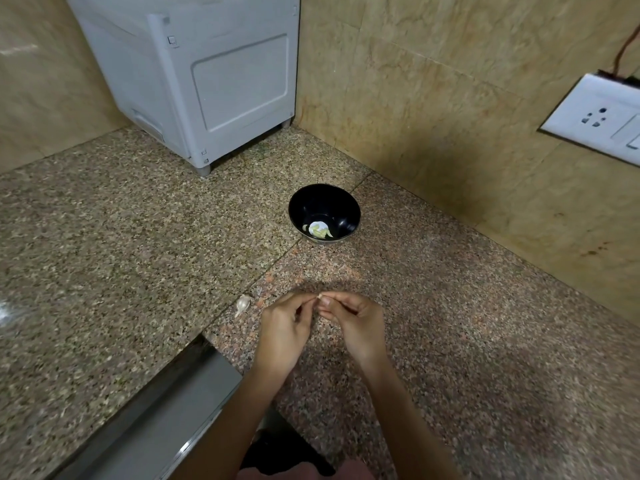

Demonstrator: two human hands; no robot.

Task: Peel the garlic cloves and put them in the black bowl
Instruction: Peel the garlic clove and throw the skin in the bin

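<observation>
While both hands meet near centre above speckled brown granite counter point(450, 306), I see small pale garlic clove point(320, 298) pinched between them. Left hand point(284, 327) and right hand point(355, 322) each close thumb and forefinger on it, other fingers curled under. Clove mostly hidden; peel state unclear. I judge it light and firm, skin papery and brittle, flesh slick once bare; best held at ends, skin picked from tip. Round black bowl point(308, 202), beyond hands, holds few pale peeled cloves point(318, 230). Second unpeeled clove point(243, 303) lies just left of left hand.
</observation>
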